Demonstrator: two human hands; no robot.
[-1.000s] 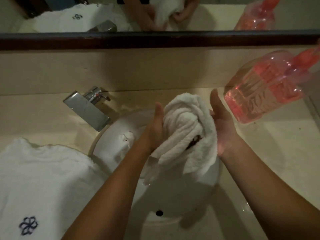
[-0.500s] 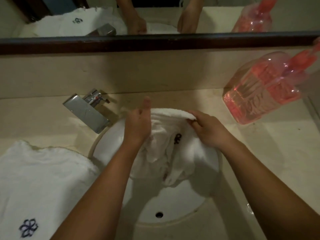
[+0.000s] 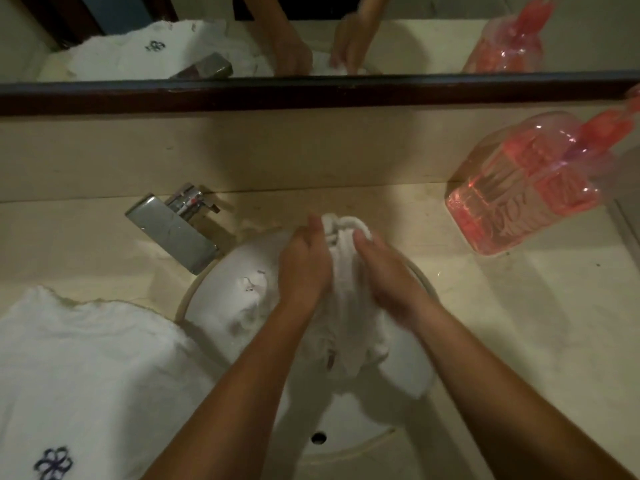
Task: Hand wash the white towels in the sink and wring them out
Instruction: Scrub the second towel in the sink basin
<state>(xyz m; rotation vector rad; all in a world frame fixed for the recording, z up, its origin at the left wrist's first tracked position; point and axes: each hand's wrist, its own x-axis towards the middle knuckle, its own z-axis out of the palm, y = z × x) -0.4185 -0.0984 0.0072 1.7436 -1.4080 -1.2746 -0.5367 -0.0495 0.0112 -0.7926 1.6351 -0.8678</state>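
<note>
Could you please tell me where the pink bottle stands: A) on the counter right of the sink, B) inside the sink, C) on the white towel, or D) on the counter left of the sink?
A: the pink bottle stands on the counter, right of the sink and apart from it.

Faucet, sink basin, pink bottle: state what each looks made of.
Faucet: likely metal, with a silvery, satin finish and soft reflections.
Sink basin: probably glazed ceramic, smooth and glossy white.
Pink bottle: clear plastic, with see-through walls, sharp highlights and pink liquid visible inside.
</note>
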